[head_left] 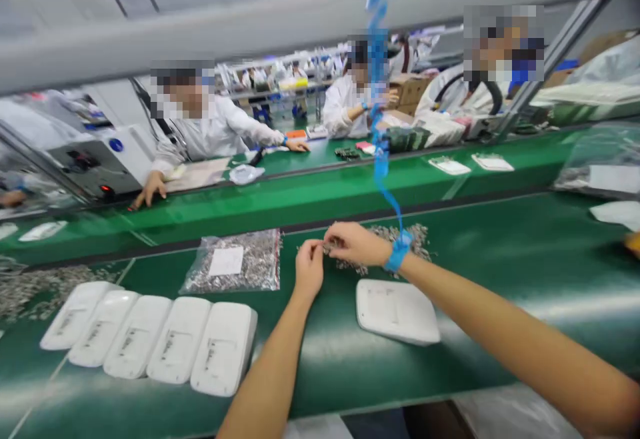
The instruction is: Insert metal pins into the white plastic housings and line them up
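My left hand (309,267) is closed, its thumb and fingertips pinched together; whatever sits between them is too small to make out. Touching it or almost so, my right hand (359,244) curls its fingers round a few small silvery metal parts (332,244). A blue wrist strap (399,251) with a coiled cord circles my right wrist. Under and behind that hand spreads a loose pile of small metal parts (417,238), partly hidden by it. Nearer to me, below my right wrist, a white plastic housing (397,311) lies flat on the green work surface (330,366).
Several white housings (225,349) lie in a row at left. Behind them rests a clear bag of metal parts (250,259); more loose parts (45,286) are at far left. Co-workers in white coats (233,126) sit across the raised green belt (300,192). The blue coiled cord (379,92) hangs ahead.
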The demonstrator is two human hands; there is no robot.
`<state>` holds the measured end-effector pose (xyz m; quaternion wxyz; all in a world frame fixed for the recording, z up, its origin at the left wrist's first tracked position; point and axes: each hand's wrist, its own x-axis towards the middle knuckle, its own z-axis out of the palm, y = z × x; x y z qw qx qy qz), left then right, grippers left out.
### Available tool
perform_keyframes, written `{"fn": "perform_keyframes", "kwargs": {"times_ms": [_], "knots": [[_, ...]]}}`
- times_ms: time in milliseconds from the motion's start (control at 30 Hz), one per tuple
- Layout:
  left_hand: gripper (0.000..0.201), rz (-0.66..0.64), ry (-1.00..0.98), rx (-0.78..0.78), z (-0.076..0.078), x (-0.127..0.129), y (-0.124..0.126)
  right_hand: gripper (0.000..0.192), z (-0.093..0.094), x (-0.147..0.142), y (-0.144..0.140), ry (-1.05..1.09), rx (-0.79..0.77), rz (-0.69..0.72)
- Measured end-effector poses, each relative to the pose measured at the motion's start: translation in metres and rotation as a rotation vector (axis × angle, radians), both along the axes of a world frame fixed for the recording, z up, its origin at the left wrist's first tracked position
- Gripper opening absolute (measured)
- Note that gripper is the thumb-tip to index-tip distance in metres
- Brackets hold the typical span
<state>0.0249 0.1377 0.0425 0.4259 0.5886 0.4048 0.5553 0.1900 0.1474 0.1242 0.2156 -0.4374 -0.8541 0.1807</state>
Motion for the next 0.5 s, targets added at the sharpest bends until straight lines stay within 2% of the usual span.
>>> {"fn": "perform_keyframes", "kwargs": {"times_ms": [133, 267, 333, 500], "knots": [[0.02, -0.073, -0.029, -0.042, -0.002, -0.002, 0.005, 0.021, 0.005, 0.02, 0.0, 0.181, -0.11, 0.046], [0.036, -0.24, -0.053, -0.039, -0.004, 0.003, 0.0, 0.014, 0.005, 0.022, -0.003, 0.155, -0.083, 0.053], [0.034, -0.245, 0.002, -0.032, -0.003, 0.005, -0.004, 0.013, 0.003, 0.021, -0.007, 0.16, -0.083, 0.036], [0.019, -0.227, 0.038, -0.034, -0.001, 0.008, -0.008, 0.019, -0.001, 0.029, -0.013, 0.296, -0.251, -0.043]]}}
